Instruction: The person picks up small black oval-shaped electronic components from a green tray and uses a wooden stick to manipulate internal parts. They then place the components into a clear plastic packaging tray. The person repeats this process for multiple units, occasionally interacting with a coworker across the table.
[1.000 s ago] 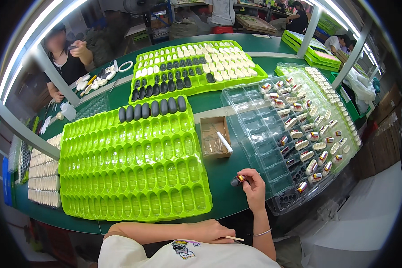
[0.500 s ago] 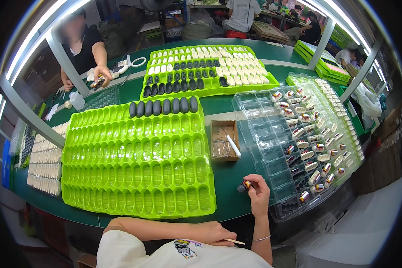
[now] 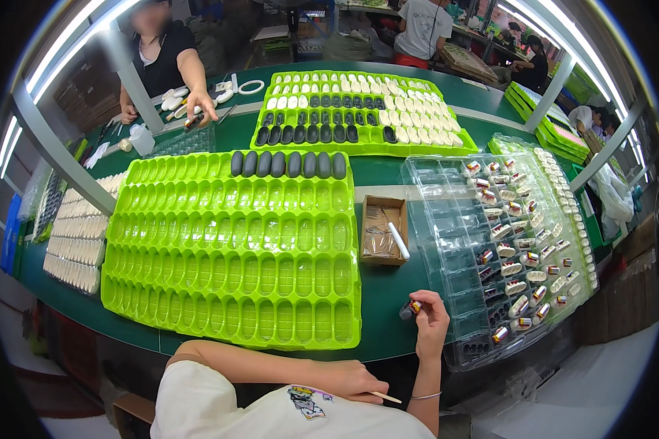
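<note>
In the fingertips of my right hand (image 3: 432, 320) is a small dark grey oval part (image 3: 407, 312) with a red-and-gold cylinder (image 3: 416, 306), perhaps a battery, against it. The hand is held over the table's near edge, just left of a clear plastic tray (image 3: 458, 274). That tray carries several cream and black oval shells, many with similar red-and-gold cylinders. Close to my body, my left hand (image 3: 355, 382) is closed around a thin wooden stick (image 3: 386, 397), its tip pointing right. A large green tray (image 3: 231, 252) lies ahead of my left forearm, several dark grey oval shells (image 3: 289, 164) along its far row.
An open cardboard box (image 3: 370, 256) with thin sticks and a white tube (image 3: 399, 240) stands between the trays. Farther back is another green tray (image 3: 359, 150) of cream and black shells. Stacked cream pieces (image 3: 80, 241) lie left. Across the table, a person's hand (image 3: 201, 108) holds something small.
The view has turned slightly, so the table and trays sit farther right in it. Both my hands keep their grips, with little movement of their own.
</note>
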A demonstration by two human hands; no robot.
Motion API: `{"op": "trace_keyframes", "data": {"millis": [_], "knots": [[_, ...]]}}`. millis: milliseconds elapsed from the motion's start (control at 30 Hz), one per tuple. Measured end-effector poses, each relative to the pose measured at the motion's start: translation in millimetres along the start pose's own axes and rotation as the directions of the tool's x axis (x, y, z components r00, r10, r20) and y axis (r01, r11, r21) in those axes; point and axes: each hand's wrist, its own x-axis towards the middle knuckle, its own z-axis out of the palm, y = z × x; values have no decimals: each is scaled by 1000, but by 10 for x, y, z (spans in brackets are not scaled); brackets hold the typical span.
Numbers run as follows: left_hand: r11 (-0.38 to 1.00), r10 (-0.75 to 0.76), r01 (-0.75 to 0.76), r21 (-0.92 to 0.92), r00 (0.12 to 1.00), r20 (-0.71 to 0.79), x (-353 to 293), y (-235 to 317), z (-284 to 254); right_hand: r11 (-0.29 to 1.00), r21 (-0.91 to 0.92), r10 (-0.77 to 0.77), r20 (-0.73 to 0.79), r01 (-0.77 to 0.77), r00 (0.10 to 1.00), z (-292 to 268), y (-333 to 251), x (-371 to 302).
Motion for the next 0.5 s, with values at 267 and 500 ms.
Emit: {"op": "trace_keyframes", "data": {"millis": [267,500], "knots": [[1000,4,-4,18,1000,-7,1,15,-5,1000,0,3,1,-3,1000,7,-11,-3],[1000,12,-11,28,1000,-11,-10,9,4,1000,-8,-17,3,17,1000,-5,19,-8]]}}
